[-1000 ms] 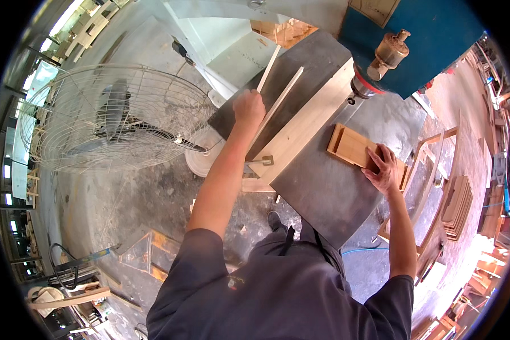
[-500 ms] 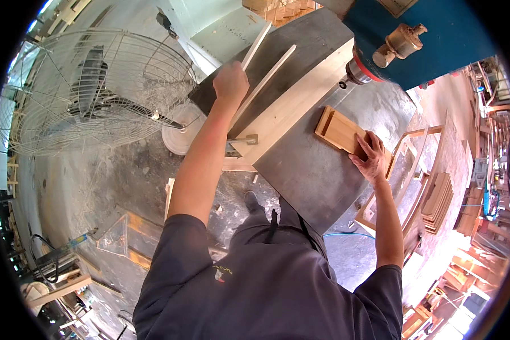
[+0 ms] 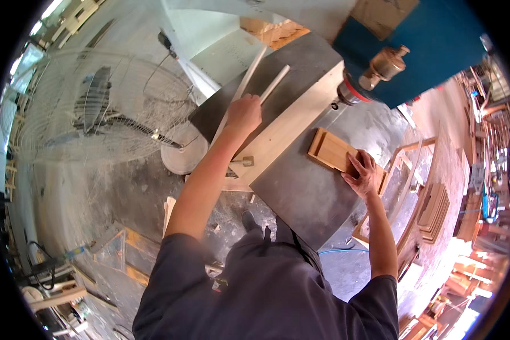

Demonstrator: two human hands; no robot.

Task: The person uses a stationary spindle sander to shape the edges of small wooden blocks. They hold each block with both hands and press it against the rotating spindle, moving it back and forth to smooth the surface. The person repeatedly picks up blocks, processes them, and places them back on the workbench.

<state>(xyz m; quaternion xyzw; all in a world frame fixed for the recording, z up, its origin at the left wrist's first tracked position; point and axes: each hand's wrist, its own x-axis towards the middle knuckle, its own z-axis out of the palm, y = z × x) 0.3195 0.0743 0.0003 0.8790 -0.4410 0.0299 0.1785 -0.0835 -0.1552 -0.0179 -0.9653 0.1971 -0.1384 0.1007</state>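
My left hand (image 3: 245, 115) is closed on a pale stick (image 3: 275, 80) over the dark metal table (image 3: 303, 198), beside another pale stick (image 3: 252, 67). My right hand (image 3: 361, 174) grips the near part of a small wooden piece (image 3: 328, 148) with a raised strip on it. Between my hands lies a long pale board (image 3: 289, 122) with a small metal fitting (image 3: 247, 161) at its lower end. Above the right side is a teal machine (image 3: 425, 51) with a red-ringed chuck (image 3: 354, 90) and a brass-coloured cylinder (image 3: 384, 68).
A wire-caged fan (image 3: 96, 102) on a round base (image 3: 184, 153) stands at the left. Wooden frames (image 3: 416, 153) and stacked boards (image 3: 436, 212) are at the right. Offcuts and a yellowed frame (image 3: 136, 238) lie on the floor (image 3: 119, 198), and a blue hose (image 3: 340, 249) runs below the table.
My left hand has shifted right from the left stick onto the other one, uncovering more of the left stick. My right hand stays on the wooden piece. The whole view has shifted slightly.
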